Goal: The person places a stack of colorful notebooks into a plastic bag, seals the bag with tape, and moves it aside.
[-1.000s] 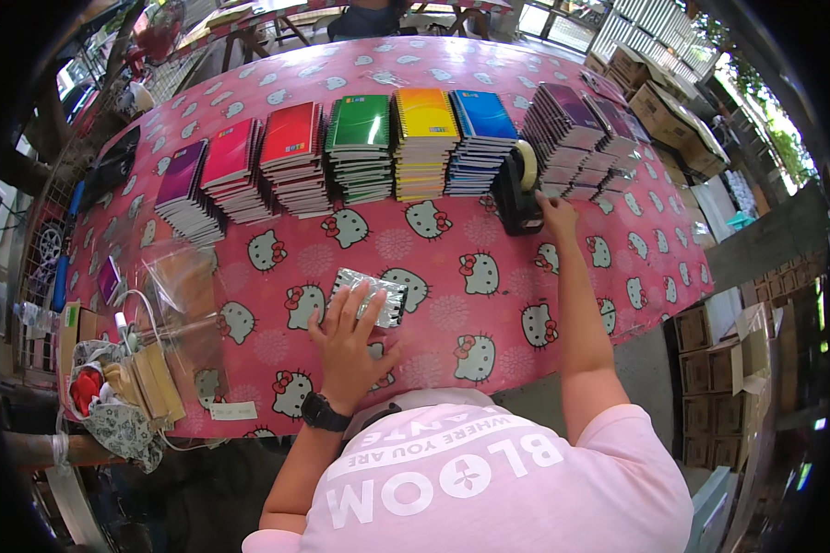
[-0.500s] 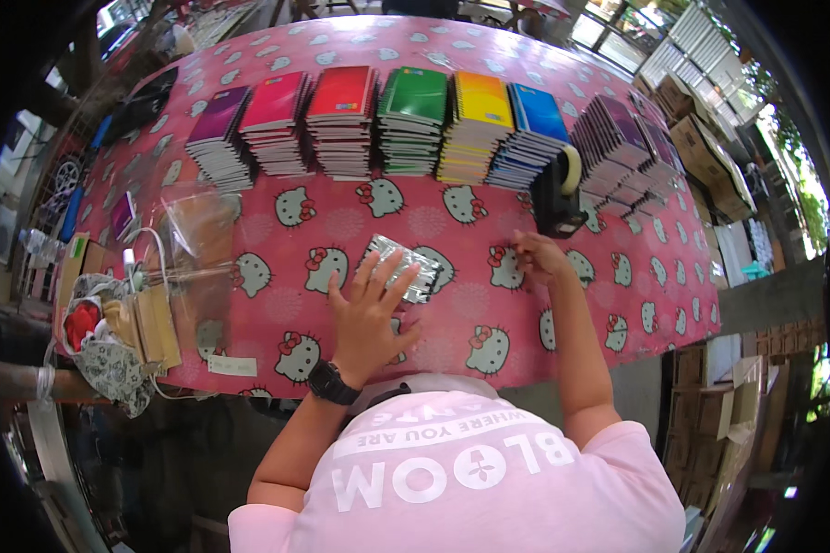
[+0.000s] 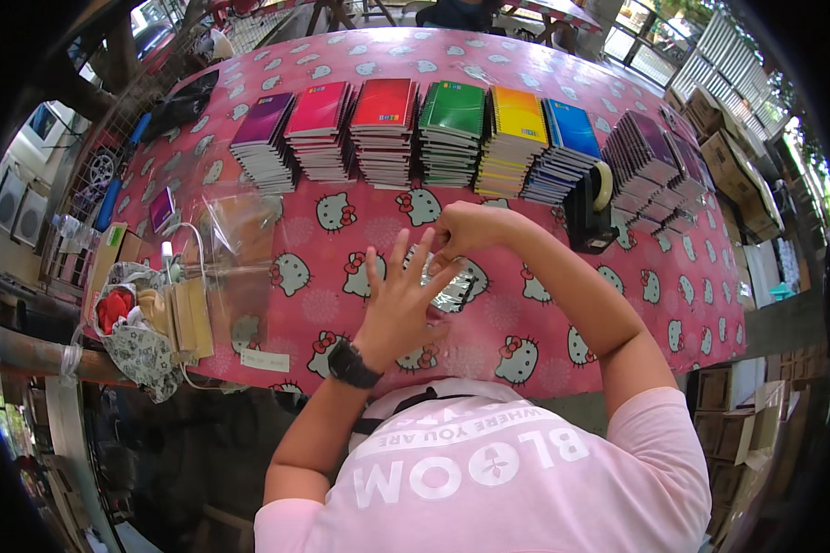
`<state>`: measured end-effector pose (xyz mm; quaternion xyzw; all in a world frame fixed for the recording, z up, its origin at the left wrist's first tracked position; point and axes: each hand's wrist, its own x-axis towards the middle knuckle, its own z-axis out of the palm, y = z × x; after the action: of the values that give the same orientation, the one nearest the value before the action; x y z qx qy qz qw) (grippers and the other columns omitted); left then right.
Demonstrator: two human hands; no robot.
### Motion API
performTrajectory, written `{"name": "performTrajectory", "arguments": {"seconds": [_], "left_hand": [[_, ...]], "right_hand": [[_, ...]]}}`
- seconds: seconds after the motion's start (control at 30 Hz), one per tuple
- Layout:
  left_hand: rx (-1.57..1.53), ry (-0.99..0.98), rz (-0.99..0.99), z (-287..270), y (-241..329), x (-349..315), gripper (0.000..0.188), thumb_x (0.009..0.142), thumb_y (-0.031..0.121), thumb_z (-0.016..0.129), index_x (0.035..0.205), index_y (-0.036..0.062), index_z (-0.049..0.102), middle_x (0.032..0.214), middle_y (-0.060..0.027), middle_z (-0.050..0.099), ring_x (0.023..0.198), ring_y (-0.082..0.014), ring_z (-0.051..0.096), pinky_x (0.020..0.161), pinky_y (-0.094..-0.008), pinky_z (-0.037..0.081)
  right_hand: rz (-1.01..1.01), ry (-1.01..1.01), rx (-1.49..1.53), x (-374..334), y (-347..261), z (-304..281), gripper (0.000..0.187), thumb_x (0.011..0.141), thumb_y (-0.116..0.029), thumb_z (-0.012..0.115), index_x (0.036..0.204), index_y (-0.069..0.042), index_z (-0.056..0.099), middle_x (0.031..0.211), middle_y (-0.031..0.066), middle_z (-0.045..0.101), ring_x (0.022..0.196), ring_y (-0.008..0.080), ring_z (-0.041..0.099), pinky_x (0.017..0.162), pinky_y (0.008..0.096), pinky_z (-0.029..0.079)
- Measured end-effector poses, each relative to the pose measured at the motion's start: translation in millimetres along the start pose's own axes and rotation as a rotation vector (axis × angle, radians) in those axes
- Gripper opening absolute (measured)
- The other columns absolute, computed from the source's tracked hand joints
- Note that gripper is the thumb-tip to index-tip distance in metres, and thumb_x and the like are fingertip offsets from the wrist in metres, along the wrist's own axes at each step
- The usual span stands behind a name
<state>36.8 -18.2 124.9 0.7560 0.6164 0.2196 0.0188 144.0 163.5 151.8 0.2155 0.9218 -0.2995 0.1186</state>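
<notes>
A shiny silver packet (image 3: 453, 294) lies on the pink patterned tablecloth in front of me, partly covered by both hands. My left hand (image 3: 397, 302), a black watch on its wrist, rests over the packet's left side with fingers spread. At the packet's upper edge, my right hand (image 3: 473, 228) has its fingers pinched together; whatever is between them is hidden. To the right of this hand stands a black tape dispenser (image 3: 588, 221) with a pale roll of tape.
Spiral notebooks stand in stacks across the table: purple (image 3: 266, 138), pink (image 3: 321, 134), red (image 3: 385, 134), green (image 3: 453, 134), yellow (image 3: 514, 138) and blue (image 3: 563, 147). More purple stacks (image 3: 646, 166) sit farther right. Clear plastic sheets (image 3: 240, 249) and a cloth bag (image 3: 143, 323) lie left.
My right hand has moved left from beside the tape dispenser to the packet's upper edge. My left hand stays on the packet. The whole view has shifted slightly.
</notes>
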Motion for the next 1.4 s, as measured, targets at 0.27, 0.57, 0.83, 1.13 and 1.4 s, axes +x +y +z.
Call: {"name": "performTrajectory", "arguments": {"seconds": [0.27,0.57,0.83,1.13,1.4], "left_hand": [[-0.027,-0.118,0.017,2.6,-4.4,8.7,0.078,0.058,0.029,0.075,0.129,0.0307,0.042,0.135,-0.0082,0.032,0.132,-0.0303,0.021,0.101,-0.0659,0.005],[-0.123,-0.079,0.150,-8.1,-21.3,32.2,0.094,0.055,0.017,0.080,0.135,0.0129,0.030,0.110,-0.0111,0.053,0.105,-0.0307,0.051,0.103,-0.0518,0.024],[-0.940,-0.029,-0.335,51.7,25.1,82.1,0.081,0.072,0.026,0.075,0.133,0.0046,0.026,0.105,-0.0147,0.056,0.081,-0.0184,0.058,0.071,-0.0300,0.046],[-1.248,-0.170,-0.409,17.9,3.7,68.7,0.050,0.083,0.013,0.060,0.128,0.0017,0.040,0.124,-0.0124,0.047,0.100,-0.0149,0.052,0.086,-0.0265,0.042],[-1.182,-0.043,-0.586,21.4,-39.6,49.4,0.036,0.082,0.016,0.061,0.113,-0.0008,0.054,0.106,-0.0079,0.058,0.095,-0.0150,0.054,0.085,-0.0268,0.042]], "right_hand": [[-0.117,-0.077,0.431,2.5,44.3,16.1,0.038,0.072,-0.038,0.071,0.077,-0.002,0.062,0.062,0.0008,0.055,0.060,0.0095,0.049,0.052,0.0282,0.039],[0.049,0.814,1.124,-23.6,38.6,111.8,0.030,0.075,-0.031,0.070,0.078,-0.006,0.054,0.065,0.0000,0.053,0.058,0.0070,0.045,0.051,0.0239,0.037],[0.278,1.270,0.146,-136.2,-13.0,136.7,0.092,0.051,-0.025,0.082,0.128,-0.007,0.037,0.122,0.0171,0.043,0.108,0.0313,0.046,0.097,0.0388,0.035],[0.491,1.993,0.769,-268.1,130.1,30.1,0.073,0.058,-0.026,0.081,0.118,-0.001,0.048,0.109,0.0107,0.055,0.097,0.0219,0.052,0.086,0.0359,0.041],[1.424,1.606,-0.261,-329.8,286.5,-131.1,0.061,0.066,-0.048,0.069,0.121,-0.025,0.055,0.125,0.0199,0.047,0.115,0.0391,0.042,0.093,0.0474,0.036]]}}
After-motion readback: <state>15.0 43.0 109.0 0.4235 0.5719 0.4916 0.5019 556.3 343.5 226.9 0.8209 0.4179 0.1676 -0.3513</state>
